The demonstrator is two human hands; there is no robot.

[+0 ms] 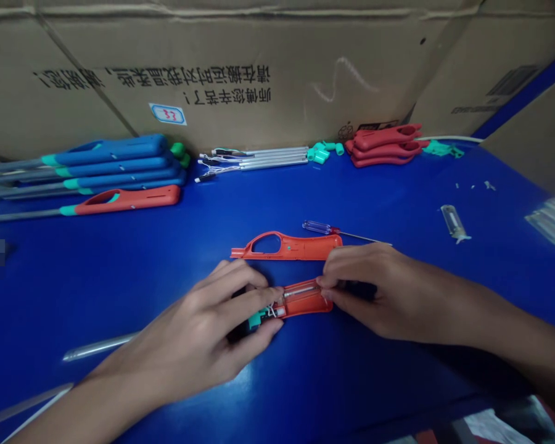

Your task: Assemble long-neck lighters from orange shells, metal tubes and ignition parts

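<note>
**At the hands:** Left hand (194, 333), closed around the green-tipped end of an open orange lighter shell (308, 301), lower centre of the frame. Right hand (374, 296), fingers pinching the shell's other end. The shell lies between the two hands, held just over the tabletop (120, 277), hollow side up, probably to keep its metal strip and thin wires exposed and in place.

**Beside them:** Matching orange shell half (289, 246), just beyond the hands, apparently set there within easy reach. Small screwdriver (321, 227), clear handle, lying just past that half. Metal rod (97, 346), running toward the left hand; any connection is hidden.

**Further off:** Blue lighters (106, 161) and one orange lighter (129, 200), upper left, laid side by side. Wired metal rods (254, 161), upper centre. Green fittings (321, 153) and red shells (383, 146), upper right, seemingly sorted by kind. Clear capsule (453, 222), right. Cardboard box (166, 61), along the far edge.
</note>
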